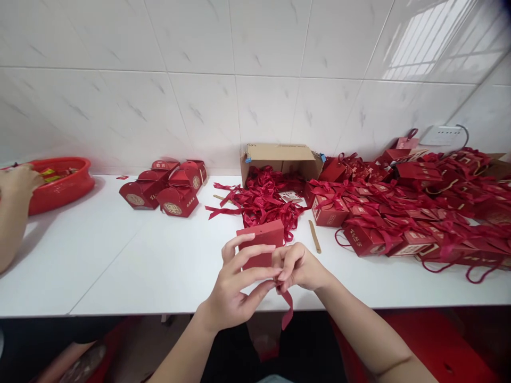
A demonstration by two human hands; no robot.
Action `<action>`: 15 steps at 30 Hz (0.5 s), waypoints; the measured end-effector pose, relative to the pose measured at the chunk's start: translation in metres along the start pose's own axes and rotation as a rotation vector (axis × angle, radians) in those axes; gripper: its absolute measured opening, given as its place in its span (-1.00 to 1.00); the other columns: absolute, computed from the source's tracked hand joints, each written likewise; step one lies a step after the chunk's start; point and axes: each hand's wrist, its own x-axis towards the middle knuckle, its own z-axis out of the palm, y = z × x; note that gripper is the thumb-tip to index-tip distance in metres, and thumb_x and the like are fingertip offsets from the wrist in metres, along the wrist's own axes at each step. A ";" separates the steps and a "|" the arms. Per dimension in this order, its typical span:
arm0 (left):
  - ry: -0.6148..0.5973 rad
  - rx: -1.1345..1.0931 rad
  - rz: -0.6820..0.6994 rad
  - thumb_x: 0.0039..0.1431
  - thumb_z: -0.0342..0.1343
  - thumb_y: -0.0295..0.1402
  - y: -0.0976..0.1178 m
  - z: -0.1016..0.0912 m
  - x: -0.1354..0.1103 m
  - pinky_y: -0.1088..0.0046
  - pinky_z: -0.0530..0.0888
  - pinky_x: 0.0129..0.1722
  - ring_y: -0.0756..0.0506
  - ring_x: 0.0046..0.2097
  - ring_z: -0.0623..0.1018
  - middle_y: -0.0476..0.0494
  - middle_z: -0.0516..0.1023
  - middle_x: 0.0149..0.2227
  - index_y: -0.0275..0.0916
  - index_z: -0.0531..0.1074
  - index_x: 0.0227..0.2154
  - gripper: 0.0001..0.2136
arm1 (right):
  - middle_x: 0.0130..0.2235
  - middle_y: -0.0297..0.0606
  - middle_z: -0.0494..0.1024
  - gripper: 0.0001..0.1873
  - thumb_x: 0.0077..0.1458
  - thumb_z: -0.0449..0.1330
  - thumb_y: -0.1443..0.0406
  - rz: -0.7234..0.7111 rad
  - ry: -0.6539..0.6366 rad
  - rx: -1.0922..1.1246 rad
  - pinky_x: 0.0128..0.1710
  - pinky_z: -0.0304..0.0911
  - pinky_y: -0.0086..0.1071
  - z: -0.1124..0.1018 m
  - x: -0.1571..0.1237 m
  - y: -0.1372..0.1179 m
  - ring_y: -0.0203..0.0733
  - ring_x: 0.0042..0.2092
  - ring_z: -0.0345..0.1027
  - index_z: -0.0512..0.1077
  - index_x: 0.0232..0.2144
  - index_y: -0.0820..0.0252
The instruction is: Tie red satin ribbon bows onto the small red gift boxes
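White table (167,271), veined tile wall (267,111), left hand (235,291) fanned, pinching red ribbon (288,311), right hand (301,268) pinching it too

A long white table (115,260) stood flush against a wall (203,42) of glossy pale tiles, veined with short grey streaks and ruled by thin grout lines. A narrow seam crossed the tabletop left of its middle. High above the table's right end, the tiles caught a bright, barred, window-like reflection (427,42); lower, just above that end, sat a white socket-like unit (443,135) with a dark cord (465,133). Beneath the table showed dim greyish floor (147,340) and, below its right part, a red seat (443,340).
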 end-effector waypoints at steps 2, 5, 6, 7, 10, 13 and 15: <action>0.012 0.004 -0.025 0.01 0.19 -0.48 0.000 0.000 -0.003 0.06 0.30 0.04 -0.27 0.12 0.26 -0.14 0.51 -0.06 -0.05 0.54 -0.27 -0.77 | -0.46 -0.37 0.49 -0.74 -0.29 0.42 0.49 -0.005 0.026 -0.034 -0.43 0.46 -0.50 0.000 -0.001 0.001 -0.36 -0.46 0.47 0.59 -0.48 0.08; 0.003 0.019 -0.072 0.00 0.21 -0.47 -0.001 0.000 -0.007 0.07 0.31 0.03 -0.26 0.11 0.26 -0.14 0.52 -0.11 -0.05 0.55 -0.34 -0.82 | -0.45 -0.37 0.49 -0.70 -0.30 0.41 0.53 -0.017 0.039 -0.108 -0.41 0.45 -0.50 0.000 -0.004 0.002 -0.36 -0.45 0.47 0.59 -0.47 0.08; -0.001 0.032 -0.087 0.00 0.21 -0.46 -0.001 0.000 -0.009 0.07 0.31 0.03 -0.26 0.11 0.26 -0.14 0.52 -0.13 -0.04 0.55 -0.37 -0.84 | -0.45 -0.37 0.49 -0.68 -0.31 0.41 0.54 -0.020 0.043 -0.134 -0.41 0.45 -0.50 0.000 -0.005 0.002 -0.37 -0.44 0.46 0.59 -0.47 0.08; -0.003 0.047 -0.099 0.00 0.21 -0.44 -0.001 0.000 -0.010 0.07 0.31 0.03 -0.26 0.10 0.26 -0.13 0.53 -0.15 -0.03 0.56 -0.39 -0.86 | -0.45 -0.37 0.49 -0.68 -0.31 0.41 0.54 -0.025 0.047 -0.159 -0.41 0.45 -0.49 0.000 -0.006 0.002 -0.37 -0.44 0.46 0.59 -0.46 0.08; -0.003 0.081 -0.117 -0.02 0.23 -0.43 0.001 0.000 -0.014 0.08 0.30 0.00 -0.27 0.09 0.27 -0.11 0.54 -0.19 -0.01 0.56 -0.44 -0.87 | -0.45 -0.37 0.49 -0.69 -0.31 0.41 0.53 -0.046 0.058 -0.224 -0.40 0.45 -0.48 0.001 -0.009 0.003 -0.37 -0.43 0.45 0.59 -0.46 0.08; 0.024 0.115 -0.134 -0.03 0.23 -0.44 0.002 0.002 -0.016 0.07 0.29 -0.01 -0.28 0.08 0.29 -0.10 0.55 -0.22 -0.01 0.56 -0.48 -0.87 | -0.45 -0.35 0.49 -0.76 -0.26 0.42 0.47 -0.073 0.104 -0.300 -0.44 0.45 -0.46 0.004 -0.011 0.005 -0.35 -0.44 0.44 0.59 -0.46 0.09; 0.053 0.134 -0.141 -0.03 0.23 -0.45 -0.001 0.003 -0.017 0.05 0.28 0.01 -0.28 0.08 0.29 -0.09 0.55 -0.19 -0.02 0.56 -0.50 -0.87 | -0.45 -0.33 0.48 -0.82 -0.21 0.40 0.42 -0.097 0.155 -0.381 -0.47 0.44 -0.45 0.006 -0.013 0.006 -0.33 -0.45 0.43 0.59 -0.46 0.10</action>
